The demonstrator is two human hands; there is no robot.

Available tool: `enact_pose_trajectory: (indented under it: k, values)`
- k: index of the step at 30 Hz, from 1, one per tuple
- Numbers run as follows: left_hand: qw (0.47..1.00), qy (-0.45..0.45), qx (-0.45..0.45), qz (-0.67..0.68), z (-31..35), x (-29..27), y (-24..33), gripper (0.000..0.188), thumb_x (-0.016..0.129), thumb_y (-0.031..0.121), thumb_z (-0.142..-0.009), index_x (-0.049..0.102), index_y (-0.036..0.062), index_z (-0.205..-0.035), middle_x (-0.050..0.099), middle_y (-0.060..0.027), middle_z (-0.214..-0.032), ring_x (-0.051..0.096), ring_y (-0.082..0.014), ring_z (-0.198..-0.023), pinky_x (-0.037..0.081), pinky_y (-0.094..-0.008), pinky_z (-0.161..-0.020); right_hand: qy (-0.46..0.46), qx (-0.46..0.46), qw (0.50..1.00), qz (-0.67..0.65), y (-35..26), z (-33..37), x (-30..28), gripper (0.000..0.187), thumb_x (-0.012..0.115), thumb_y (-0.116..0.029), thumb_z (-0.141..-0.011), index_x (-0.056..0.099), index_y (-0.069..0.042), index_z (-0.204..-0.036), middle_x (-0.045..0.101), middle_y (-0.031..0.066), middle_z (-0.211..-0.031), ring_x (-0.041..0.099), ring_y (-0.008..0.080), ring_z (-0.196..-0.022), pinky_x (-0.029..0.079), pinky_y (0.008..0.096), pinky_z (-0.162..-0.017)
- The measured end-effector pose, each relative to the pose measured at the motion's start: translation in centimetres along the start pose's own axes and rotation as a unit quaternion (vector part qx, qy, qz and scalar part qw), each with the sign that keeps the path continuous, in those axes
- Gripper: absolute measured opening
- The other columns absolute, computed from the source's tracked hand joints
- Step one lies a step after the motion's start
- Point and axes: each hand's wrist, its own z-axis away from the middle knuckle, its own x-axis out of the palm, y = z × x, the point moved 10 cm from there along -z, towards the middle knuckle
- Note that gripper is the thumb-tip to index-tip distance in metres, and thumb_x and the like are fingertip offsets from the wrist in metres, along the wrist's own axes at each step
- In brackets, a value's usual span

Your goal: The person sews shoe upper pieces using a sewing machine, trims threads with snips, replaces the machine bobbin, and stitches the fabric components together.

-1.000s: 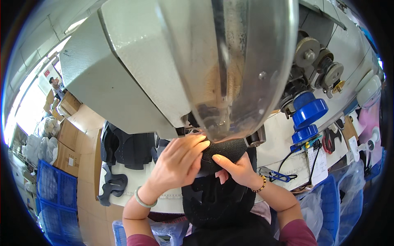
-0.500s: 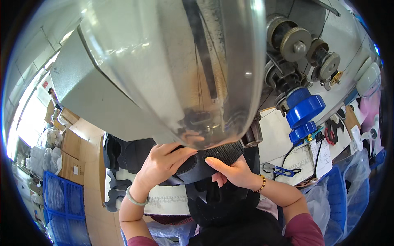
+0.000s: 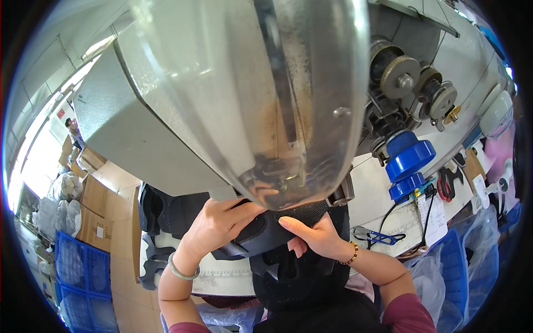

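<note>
A black fabric piece (image 3: 267,237) with a mesh panel and an oval opening lies under the head of a sewing machine (image 3: 150,139). My left hand (image 3: 217,226) holds its left side, fingers bent and pressed down close to the machine's clear guard (image 3: 325,111). My right hand (image 3: 317,236) grips the right side, thumb on top and fingers curled below. The needle area and the tips of my left fingers are partly hidden behind the guard. More cut black pieces (image 3: 294,277) lie just in front of me, below the held one.
More black pieces (image 3: 152,213) are piled at the left. Blue-handled snips (image 3: 380,238), red-and-black scissors (image 3: 446,186) and a paper slip (image 3: 433,215) lie on the right. Blue crates (image 3: 83,263) and cardboard boxes (image 3: 95,228) stand far left, with another person (image 3: 74,132) beyond.
The view has shifted slightly, so the machine sits a little differently in the picture. Both hands keep nearly the same hold on the black fabric piece.
</note>
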Motion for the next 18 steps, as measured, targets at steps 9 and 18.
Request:
enact_pose_trajectory:
  k: [9, 18]
  values:
    - [1.000, -0.015, -0.013, 0.004, -0.5, -0.2, -0.2, 0.029, 0.068, -0.002, -0.072, 0.070, 0.0087, -0.099, 0.066, -0.0083, -0.100, 0.064, -0.0246, -0.090, 0.053, -0.0332, -0.076, -0.001, -0.003, 1.000, 0.016, 0.0, -0.2, -0.2, 0.021, 0.060, -0.016, -0.091, 0.053, 0.001, -0.101, 0.059, 0.0053, -0.064, 0.057, 0.0111, -0.043, 0.044, 0.0200, -0.037]
    - [0.999, 0.007, 0.025, -0.048, -0.7, -0.3, 1.2, 0.028, 0.066, 0.004, -0.076, 0.067, 0.0087, -0.104, 0.065, -0.0060, -0.105, 0.064, -0.0242, -0.075, 0.053, -0.0313, -0.063, 0.005, -0.002, 0.998, 0.067, 0.0, 0.1, 0.3, 0.023, 0.060, -0.023, -0.092, 0.058, -0.002, -0.083, 0.059, 0.0036, -0.058, 0.053, 0.0070, -0.041, 0.038, 0.0182, -0.037]
